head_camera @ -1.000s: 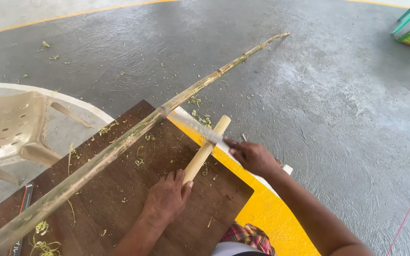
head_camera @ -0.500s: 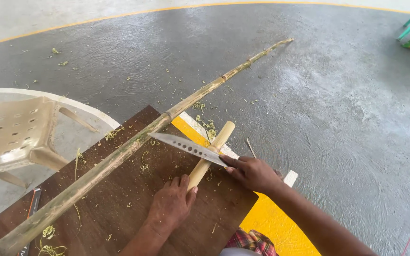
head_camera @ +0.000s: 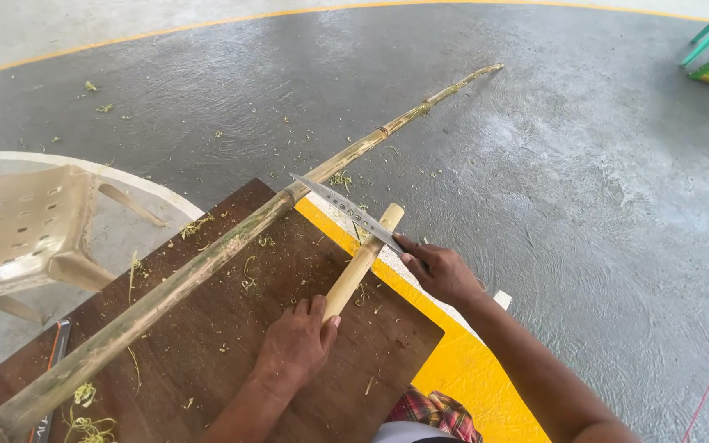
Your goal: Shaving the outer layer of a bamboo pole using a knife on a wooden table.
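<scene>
Hands [head_camera: 293, 349] on short stick [head_camera: 363, 261], knife [head_camera: 346, 211], bamboo pole [head_camera: 231, 242] alongside, perhaps touching

The knife blade [head_camera: 346, 210] is showing shiny metal, the short stick [head_camera: 363, 262] is looking smooth pale wood, the long bamboo pole [head_camera: 231, 246] rough, the board [head_camera: 231, 361] matt brown wood.

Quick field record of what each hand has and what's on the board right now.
left hand: grips the near end of a short pale stick, which lies on the board
right hand: holds a knife, blade pointing toward the long pole
long bamboo pole: lies diagonally across the board, far end out over the floor
board: dark brown wood, littered with shavings
nearby: pale plastic chair at left
</scene>
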